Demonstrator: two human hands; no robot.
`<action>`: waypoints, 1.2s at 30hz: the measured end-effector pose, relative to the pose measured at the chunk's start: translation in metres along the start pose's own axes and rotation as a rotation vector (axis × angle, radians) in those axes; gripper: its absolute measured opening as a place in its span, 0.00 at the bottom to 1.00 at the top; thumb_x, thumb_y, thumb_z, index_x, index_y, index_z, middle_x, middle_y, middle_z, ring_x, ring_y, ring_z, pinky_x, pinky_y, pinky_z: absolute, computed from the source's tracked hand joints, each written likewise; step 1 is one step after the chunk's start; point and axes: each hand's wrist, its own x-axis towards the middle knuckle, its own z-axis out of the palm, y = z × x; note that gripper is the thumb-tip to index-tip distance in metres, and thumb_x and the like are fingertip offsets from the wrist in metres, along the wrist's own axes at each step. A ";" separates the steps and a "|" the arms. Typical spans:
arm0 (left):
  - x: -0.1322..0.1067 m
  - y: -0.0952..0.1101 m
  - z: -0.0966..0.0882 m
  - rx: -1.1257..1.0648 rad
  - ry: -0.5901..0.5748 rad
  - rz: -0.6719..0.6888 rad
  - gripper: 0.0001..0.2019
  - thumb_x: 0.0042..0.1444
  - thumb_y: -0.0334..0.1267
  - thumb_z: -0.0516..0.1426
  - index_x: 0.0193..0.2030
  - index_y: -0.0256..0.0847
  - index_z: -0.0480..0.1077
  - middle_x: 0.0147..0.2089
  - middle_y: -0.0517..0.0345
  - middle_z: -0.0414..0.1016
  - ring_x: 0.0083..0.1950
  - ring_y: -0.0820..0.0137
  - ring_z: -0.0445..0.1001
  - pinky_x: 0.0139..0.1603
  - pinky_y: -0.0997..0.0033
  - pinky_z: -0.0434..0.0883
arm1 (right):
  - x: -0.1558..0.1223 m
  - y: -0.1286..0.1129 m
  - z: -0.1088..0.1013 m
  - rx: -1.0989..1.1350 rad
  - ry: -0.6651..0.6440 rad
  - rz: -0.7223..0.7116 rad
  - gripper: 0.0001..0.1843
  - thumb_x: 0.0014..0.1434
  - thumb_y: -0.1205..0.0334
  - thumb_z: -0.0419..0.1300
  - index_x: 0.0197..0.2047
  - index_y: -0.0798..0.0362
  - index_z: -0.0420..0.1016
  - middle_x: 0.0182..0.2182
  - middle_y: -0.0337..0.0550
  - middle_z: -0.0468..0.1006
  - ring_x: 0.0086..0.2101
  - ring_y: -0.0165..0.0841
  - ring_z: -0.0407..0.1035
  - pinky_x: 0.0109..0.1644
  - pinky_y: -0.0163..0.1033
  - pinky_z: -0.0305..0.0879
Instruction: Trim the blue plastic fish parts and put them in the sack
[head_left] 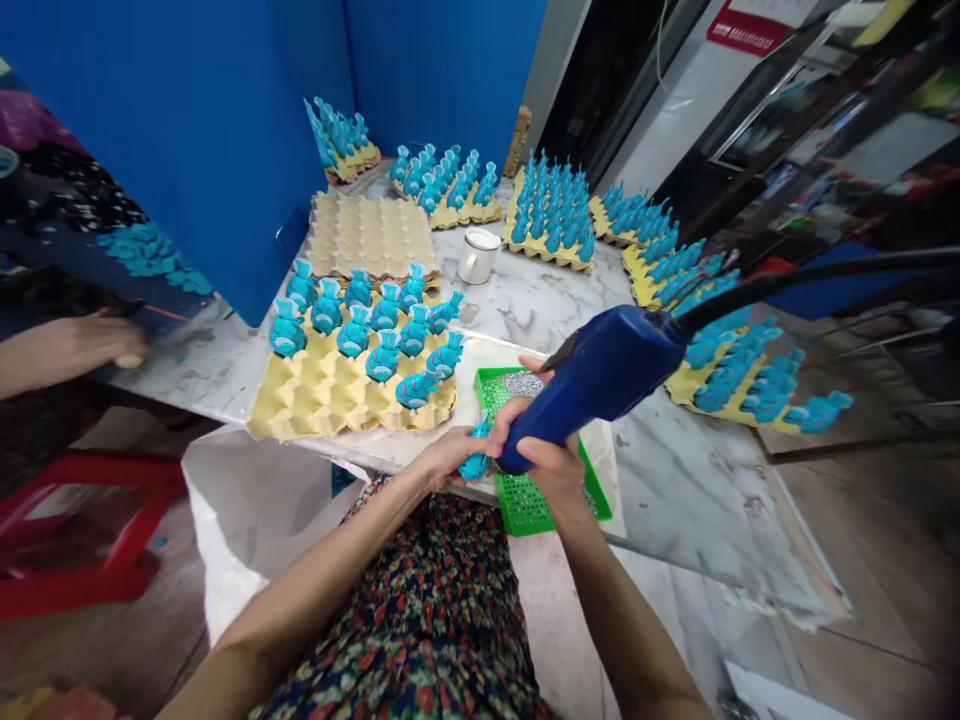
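Note:
My left hand [448, 457] grips a small blue fish-shaped figurine [474, 453] low over the table's front edge. My right hand [544, 455] is wrapped around a blue hot-glue gun [600, 375], whose nose is right beside the figurine. Its black cord runs off to the right. Under both hands lies a green plastic mesh tray [517, 500] holding silver glitter [522, 384]. Nearest on the left, a yellow egg tray [330, 390] carries rows of similar blue figurines.
Several more egg trays of blue figurines [551, 215] line the marble table [525, 310], beside a bare tray [371, 235] and a white mug [478, 255]. Blue partitions [187, 130] stand behind. A co-worker's hand [97, 340] is at left. A white sack [247, 520] and red stool [82, 530] sit below.

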 end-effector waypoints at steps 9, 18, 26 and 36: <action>-0.003 -0.007 0.009 -0.178 0.093 0.125 0.18 0.44 0.52 0.62 0.34 0.39 0.68 0.23 0.65 0.65 0.21 0.76 0.63 0.17 0.78 0.57 | -0.016 0.020 -0.029 -0.347 0.402 -0.031 0.11 0.48 0.64 0.65 0.35 0.49 0.68 0.22 0.32 0.73 0.21 0.31 0.66 0.28 0.38 0.64; -0.005 -0.006 0.010 -0.207 0.148 0.081 0.14 0.48 0.48 0.60 0.35 0.39 0.69 0.25 0.63 0.69 0.24 0.74 0.65 0.19 0.77 0.58 | -0.020 0.021 -0.023 -0.351 0.461 -0.056 0.24 0.47 0.63 0.64 0.48 0.49 0.64 0.22 0.30 0.74 0.21 0.32 0.66 0.28 0.40 0.64; -0.006 -0.006 0.019 -0.307 0.180 0.103 0.11 0.53 0.45 0.59 0.35 0.40 0.67 0.22 0.65 0.66 0.21 0.74 0.63 0.17 0.76 0.57 | -0.013 -0.004 -0.008 -0.325 0.518 -0.252 0.15 0.51 0.65 0.61 0.43 0.48 0.67 0.24 0.31 0.75 0.21 0.32 0.67 0.30 0.40 0.66; -0.004 -0.009 0.023 -0.351 0.220 0.139 0.14 0.50 0.48 0.61 0.34 0.39 0.69 0.24 0.64 0.69 0.23 0.74 0.65 0.22 0.76 0.60 | -0.019 0.002 0.014 -0.292 0.223 -0.161 0.04 0.56 0.60 0.59 0.29 0.48 0.71 0.26 0.39 0.71 0.27 0.36 0.67 0.34 0.46 0.67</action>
